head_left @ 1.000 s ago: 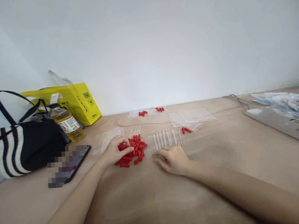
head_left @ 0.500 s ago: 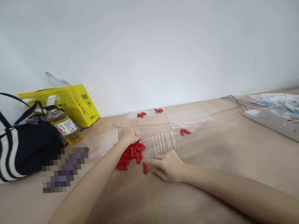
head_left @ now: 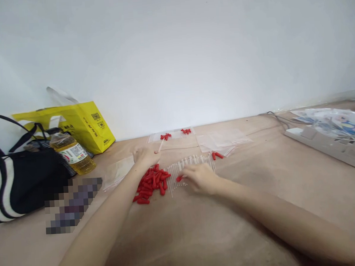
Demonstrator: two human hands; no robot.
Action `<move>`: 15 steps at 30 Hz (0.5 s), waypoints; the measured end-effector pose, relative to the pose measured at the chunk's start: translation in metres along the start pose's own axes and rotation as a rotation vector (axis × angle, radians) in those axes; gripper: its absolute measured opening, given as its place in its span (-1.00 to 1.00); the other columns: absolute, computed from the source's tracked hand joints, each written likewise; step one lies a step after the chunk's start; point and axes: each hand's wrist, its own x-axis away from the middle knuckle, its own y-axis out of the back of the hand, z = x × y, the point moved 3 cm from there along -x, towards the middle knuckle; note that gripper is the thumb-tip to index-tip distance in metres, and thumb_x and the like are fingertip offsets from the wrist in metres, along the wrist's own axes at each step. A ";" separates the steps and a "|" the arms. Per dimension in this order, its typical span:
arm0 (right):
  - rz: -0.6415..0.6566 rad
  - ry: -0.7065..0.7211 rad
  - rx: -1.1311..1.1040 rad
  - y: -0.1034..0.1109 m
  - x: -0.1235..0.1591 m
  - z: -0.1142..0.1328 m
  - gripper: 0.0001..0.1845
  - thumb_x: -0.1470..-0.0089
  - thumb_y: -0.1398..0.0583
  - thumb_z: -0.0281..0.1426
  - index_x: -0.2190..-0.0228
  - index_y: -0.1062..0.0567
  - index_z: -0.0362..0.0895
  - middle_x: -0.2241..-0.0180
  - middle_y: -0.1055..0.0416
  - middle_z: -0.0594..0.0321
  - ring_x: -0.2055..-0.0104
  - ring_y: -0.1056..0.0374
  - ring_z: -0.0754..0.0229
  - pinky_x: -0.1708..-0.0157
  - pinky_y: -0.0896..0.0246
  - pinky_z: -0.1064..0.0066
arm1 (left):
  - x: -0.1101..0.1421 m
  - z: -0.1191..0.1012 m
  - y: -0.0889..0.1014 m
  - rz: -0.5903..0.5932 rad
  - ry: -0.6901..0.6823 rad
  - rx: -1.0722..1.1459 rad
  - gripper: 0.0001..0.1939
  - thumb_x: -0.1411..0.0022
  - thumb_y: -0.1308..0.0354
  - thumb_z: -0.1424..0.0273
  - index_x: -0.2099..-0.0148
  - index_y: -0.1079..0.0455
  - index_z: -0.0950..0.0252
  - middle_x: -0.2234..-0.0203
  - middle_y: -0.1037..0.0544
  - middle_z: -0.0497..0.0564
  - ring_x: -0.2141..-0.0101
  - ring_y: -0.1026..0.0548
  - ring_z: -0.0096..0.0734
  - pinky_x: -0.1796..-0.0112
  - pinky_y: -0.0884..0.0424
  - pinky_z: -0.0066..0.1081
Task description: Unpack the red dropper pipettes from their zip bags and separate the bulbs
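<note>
My right hand (head_left: 199,177) pinches a red rubber dropper bulb (head_left: 179,178) over a row of clear dropper tubes (head_left: 173,173). My left hand (head_left: 145,156) is closed above the far side of the red bulb pile (head_left: 150,183). A thin clear dropper tube (head_left: 160,145) seems to stick up from its fingertips, which are partly hidden. The row of tubes lies just right of the pile, and the right hand covers part of it. Two loose red bulbs (head_left: 217,156) lie beyond the row's right end.
Clear zip bags (head_left: 222,138) lie behind the tubes, one bag (head_left: 117,174) left of the pile. Small red bulbs (head_left: 166,136) rest on bags by the wall. At left are an oil bottle (head_left: 74,154), yellow bag (head_left: 98,129) and black bag (head_left: 33,176); a power strip (head_left: 327,147) is at right.
My right hand has picked up the single red bulb from the table in front and moved it up over the tubes. My left hand has lifted slightly away from the pile.
</note>
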 end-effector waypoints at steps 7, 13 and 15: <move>0.192 -0.321 0.238 0.024 0.051 -0.094 -0.84 -0.06 -0.05 -0.45 0.39 -0.44 -0.10 0.32 -0.41 0.17 0.35 -0.30 0.23 0.50 0.07 0.48 | 0.050 -0.001 0.009 -0.106 -0.037 0.008 -0.77 -0.16 0.16 0.31 0.33 -0.27 0.28 0.47 -0.49 0.04 0.33 -0.42 -0.20 0.23 -0.15 -0.21; 0.209 -0.243 0.138 0.026 0.064 -0.101 -0.80 -0.06 -0.03 -0.45 0.37 -0.44 -0.03 0.25 -0.41 0.29 0.31 -0.29 0.25 0.45 0.02 0.48 | 0.083 -0.010 -0.014 -0.297 -0.235 0.065 -0.79 -0.22 0.18 0.36 0.25 -0.26 0.28 0.36 -0.50 0.05 0.29 -0.41 -0.25 0.14 -0.04 -0.19; 0.090 -0.330 0.098 0.028 0.059 -0.095 -0.77 -0.06 0.01 -0.46 0.34 -0.43 -0.03 0.27 -0.42 0.28 0.32 -0.29 0.25 0.42 -0.02 0.48 | 0.089 -0.016 -0.018 -0.329 -0.304 0.022 -0.79 -0.22 0.16 0.36 0.25 -0.28 0.27 0.35 -0.51 0.05 0.29 -0.40 -0.25 0.14 -0.04 -0.20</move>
